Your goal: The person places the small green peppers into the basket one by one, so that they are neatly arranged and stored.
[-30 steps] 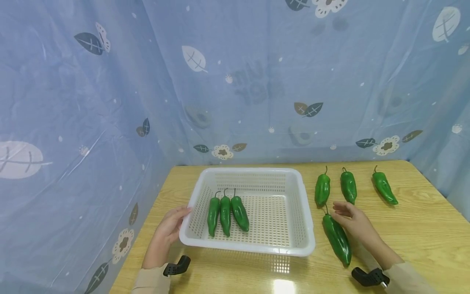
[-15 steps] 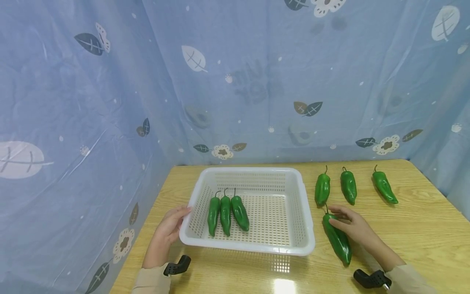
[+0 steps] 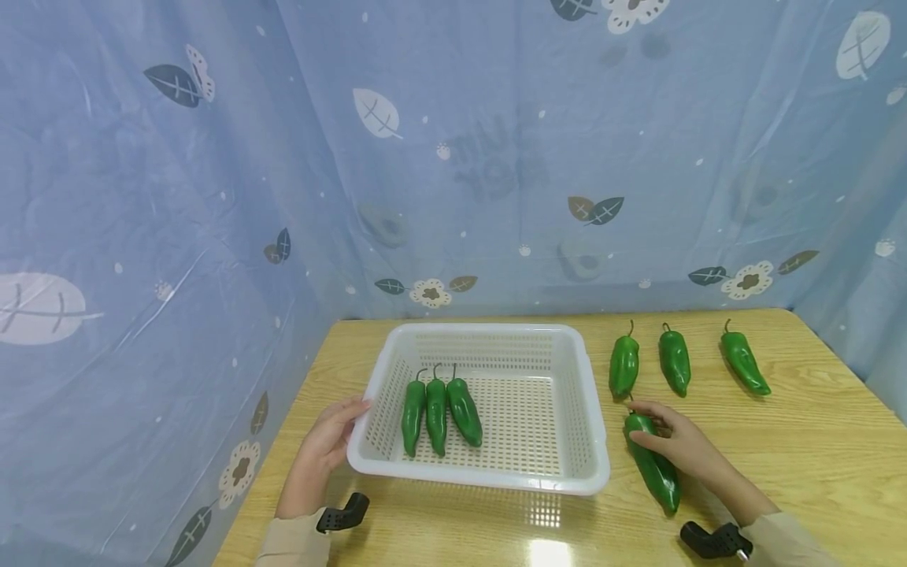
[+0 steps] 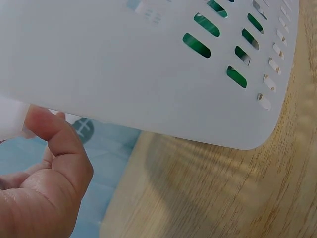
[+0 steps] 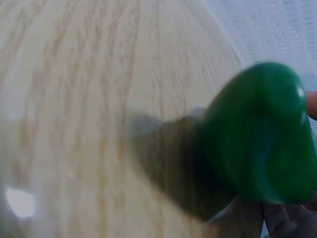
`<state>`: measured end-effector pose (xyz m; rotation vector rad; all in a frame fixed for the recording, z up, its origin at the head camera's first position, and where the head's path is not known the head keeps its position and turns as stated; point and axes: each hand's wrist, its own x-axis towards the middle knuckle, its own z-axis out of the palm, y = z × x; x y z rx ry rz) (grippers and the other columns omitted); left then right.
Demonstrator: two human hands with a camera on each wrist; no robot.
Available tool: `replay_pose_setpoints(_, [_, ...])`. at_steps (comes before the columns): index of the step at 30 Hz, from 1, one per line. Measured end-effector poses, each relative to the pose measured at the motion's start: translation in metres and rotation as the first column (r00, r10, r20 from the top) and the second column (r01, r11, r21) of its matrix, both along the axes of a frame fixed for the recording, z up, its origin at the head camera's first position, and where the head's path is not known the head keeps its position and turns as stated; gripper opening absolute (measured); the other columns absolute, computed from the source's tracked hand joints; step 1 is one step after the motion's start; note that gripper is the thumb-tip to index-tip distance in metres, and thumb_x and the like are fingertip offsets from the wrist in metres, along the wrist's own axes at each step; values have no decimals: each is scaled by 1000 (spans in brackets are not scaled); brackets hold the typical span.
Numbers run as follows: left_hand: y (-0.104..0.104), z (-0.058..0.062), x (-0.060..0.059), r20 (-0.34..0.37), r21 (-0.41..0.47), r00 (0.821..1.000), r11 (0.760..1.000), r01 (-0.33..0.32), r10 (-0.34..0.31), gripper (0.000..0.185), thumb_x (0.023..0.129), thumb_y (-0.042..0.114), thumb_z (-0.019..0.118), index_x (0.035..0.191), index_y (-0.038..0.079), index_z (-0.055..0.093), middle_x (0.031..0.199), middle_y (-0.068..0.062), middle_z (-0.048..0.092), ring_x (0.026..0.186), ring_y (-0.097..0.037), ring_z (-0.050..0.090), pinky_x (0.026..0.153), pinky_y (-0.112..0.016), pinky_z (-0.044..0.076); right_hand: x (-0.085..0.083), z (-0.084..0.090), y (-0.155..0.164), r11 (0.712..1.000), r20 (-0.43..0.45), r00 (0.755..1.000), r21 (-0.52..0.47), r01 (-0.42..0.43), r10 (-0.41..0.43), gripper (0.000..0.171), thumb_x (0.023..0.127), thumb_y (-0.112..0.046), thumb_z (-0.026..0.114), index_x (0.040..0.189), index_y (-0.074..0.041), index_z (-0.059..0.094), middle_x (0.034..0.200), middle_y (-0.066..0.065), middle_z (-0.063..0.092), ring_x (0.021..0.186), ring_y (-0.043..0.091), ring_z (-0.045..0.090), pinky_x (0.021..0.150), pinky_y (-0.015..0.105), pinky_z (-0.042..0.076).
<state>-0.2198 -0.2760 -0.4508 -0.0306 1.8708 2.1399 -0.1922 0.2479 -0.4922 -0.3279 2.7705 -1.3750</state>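
My left hand [image 3: 333, 433] grips the left rim of a white plastic basket [image 3: 482, 478], thumb on top. From below, the left wrist view shows the basket's slotted wall [image 4: 124, 74] and the bent fingers at its edge. Inside, toward the left, three green peppers [image 3: 436, 417] lie side by side. Right of the basket, my right hand [image 3: 680, 447] holds a larger green pepper [image 3: 663, 484] near its stem end, thumb across one side and fingers on the other. The right wrist view catches this pepper's blunt end [image 5: 262, 134] close up, a shadow beside it on the wood.
Three more green peppers lie at the back right of the wooden table [image 3: 794, 457]: one left [image 3: 624, 366], one middle [image 3: 675, 362], one right [image 3: 744, 362]. A blue patterned curtain [image 3: 496, 157] hangs behind the table and along its left side.
My right hand has moved slightly left and down over the large pepper, and its thumb and fingers have come round it. The left hand and basket have stayed put.
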Motion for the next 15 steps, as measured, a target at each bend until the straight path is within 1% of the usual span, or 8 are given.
replay_pose_setpoints(5, [0, -1, 0, -13, -1, 1000, 1000, -2, 2, 54, 100, 17, 45, 141, -13, 26, 114, -5, 61, 107, -17, 61, 89, -34, 53, 0, -2, -1, 1000, -2, 1000, 12, -9, 9, 52, 92, -23, 61, 133, 5, 46, 134, 30, 47, 121, 50, 43, 93, 61, 42])
replay_pose_setpoints(8, [-1, 0, 0, -22, -5, 1000, 1000, 22, -22, 56, 101, 18, 44, 141, -14, 24, 115, -5, 61, 107, -16, 60, 90, -34, 52, 0, -4, -1, 1000, 9, 1000, 23, -10, 9, 53, 92, -24, 62, 134, 4, 46, 136, 31, 44, 121, 50, 43, 92, 60, 43])
replay_pose_setpoints(11, [-2, 0, 1, -23, -9, 999, 1000, 28, -28, 56, 101, 19, 44, 141, -14, 23, 115, -5, 61, 106, -16, 61, 90, -33, 52, 0, -5, -1, 1000, 18, 1000, 26, -9, 8, 53, 91, -24, 63, 134, 3, 47, 137, 32, 42, 122, 51, 43, 92, 60, 44])
replay_pose_setpoints(15, [-1, 0, 1, -14, -15, 1000, 1000, 9, -9, 55, 101, 18, 45, 141, -14, 25, 114, -5, 61, 106, -16, 61, 90, -33, 52, 1, -2, -3, 1000, 18, 1000, 20, -11, 11, 50, 91, -23, 62, 132, 2, 48, 137, 32, 43, 122, 52, 42, 93, 61, 43])
